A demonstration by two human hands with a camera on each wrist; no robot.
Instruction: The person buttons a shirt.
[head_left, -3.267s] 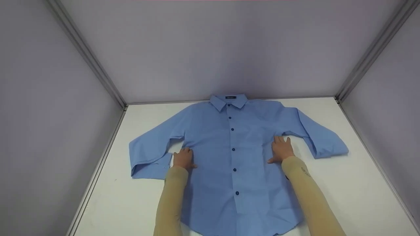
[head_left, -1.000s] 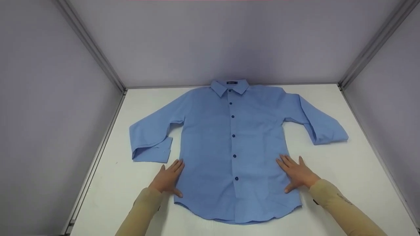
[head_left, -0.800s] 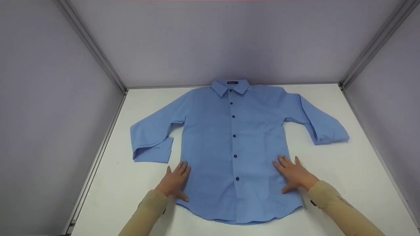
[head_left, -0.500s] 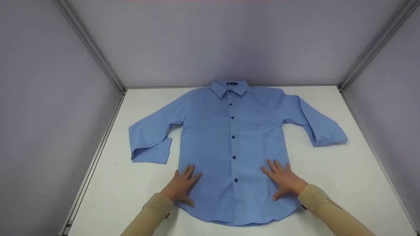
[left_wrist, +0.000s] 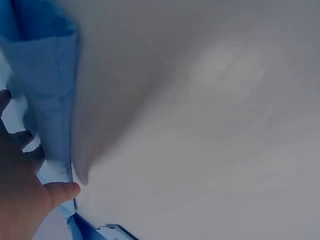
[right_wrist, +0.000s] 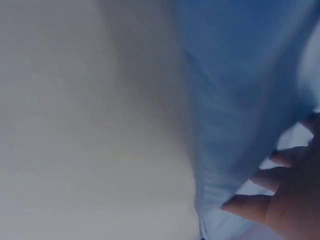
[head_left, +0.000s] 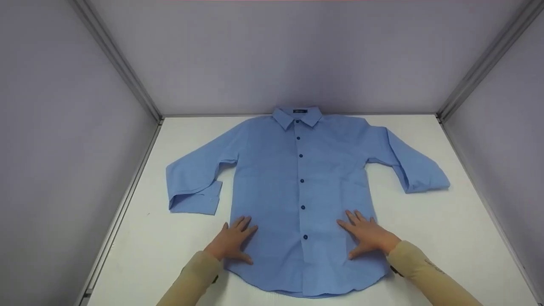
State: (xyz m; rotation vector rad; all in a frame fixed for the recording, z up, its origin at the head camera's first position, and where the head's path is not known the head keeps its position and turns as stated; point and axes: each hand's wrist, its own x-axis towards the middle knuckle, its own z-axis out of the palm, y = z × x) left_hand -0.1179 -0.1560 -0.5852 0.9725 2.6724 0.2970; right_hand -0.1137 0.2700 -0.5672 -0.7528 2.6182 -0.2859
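Observation:
A light blue button-up shirt lies front up on the white table, its collar at the far edge and its curved hem nearest me. My left hand rests with spread fingers on the lower left side of the shirt. Opposite it, my right hand lies spread on the lower right side. Both hands press on the fabric without gripping it. Blue cloth beneath the fingers also appears in the left wrist view, by the left hand, and in the right wrist view, by the right hand.
The left sleeve bends outward with its cuff folded back toward the body. Bent over too, the right sleeve reaches toward the right wall. Grey panels enclose the white table at the back and both sides.
My hands have slid from the shirt's mid sides down to near the hem, then inward onto the fabric. Over the last half second they barely move.

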